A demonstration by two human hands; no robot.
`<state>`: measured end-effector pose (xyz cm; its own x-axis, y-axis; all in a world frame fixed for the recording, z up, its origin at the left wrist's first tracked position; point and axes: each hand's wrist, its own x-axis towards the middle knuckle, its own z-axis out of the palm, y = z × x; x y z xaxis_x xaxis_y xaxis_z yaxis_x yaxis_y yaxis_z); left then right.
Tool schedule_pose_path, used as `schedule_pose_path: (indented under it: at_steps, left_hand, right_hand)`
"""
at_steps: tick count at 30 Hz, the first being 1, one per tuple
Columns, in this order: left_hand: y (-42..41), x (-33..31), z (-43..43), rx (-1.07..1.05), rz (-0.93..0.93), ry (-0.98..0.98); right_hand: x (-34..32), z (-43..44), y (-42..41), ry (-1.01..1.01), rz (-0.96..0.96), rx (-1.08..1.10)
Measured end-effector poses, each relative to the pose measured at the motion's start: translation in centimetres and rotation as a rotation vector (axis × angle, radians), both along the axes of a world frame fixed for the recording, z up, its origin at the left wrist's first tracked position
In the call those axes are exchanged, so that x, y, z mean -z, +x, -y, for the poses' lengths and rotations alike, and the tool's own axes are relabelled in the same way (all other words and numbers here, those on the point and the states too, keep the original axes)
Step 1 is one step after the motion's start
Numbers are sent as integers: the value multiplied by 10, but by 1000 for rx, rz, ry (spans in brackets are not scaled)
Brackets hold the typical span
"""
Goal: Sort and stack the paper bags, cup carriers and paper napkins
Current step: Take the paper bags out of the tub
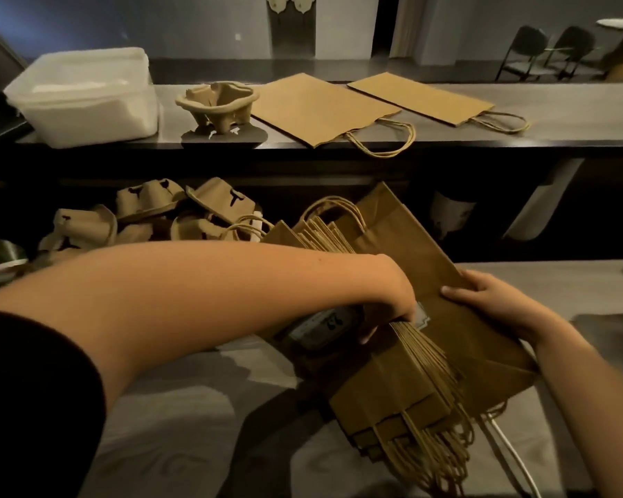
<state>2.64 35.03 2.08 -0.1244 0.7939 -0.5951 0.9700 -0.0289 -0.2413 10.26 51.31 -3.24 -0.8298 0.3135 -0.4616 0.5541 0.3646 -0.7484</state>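
Paper bags [396,386] lie bundled on the near counter [195,407], gripped by the left hand [392,307]; the right hand [493,300] pinches the edge of a larger bag [428,253]. Behind, loose cup carriers [152,213]; far left, a plastic tub [83,95] holds something white.

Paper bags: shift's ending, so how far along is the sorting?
Done: two flat brown paper bags and one moulded pulp cup carrier sit on the upper ledge. In hand: the left hand grips a bundle of brown handled bags; the right hand holds a larger bag. Remaining: the heap of pulp carriers.
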Motion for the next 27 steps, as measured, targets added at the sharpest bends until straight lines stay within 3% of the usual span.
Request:
schedule_pose_path:
  at_steps: [4,14,19,22,25,27]
  left_hand:
    - [-12,24,-27,26,-37,-125]
    - [-55,61,-109,82,-42,-228]
    - [-76,91,-140,-174,35,-278]
    - [-86,103,-140,-287,132,-123]
    - [-93,118,-135,-76,150,35]
    - [-94,127,-118,-85,181,176]
  right_hand:
    - [22,-19,-11,-53,57,111]
    - [82,-89,-45,-208,93,91]
    - [100,-102,-51,-202,118,136]
    - [115,-106,-51,-161,124,151]
    - [122,-99,-52,105,113,121]
    - [125,-95,-55,279,102,117]
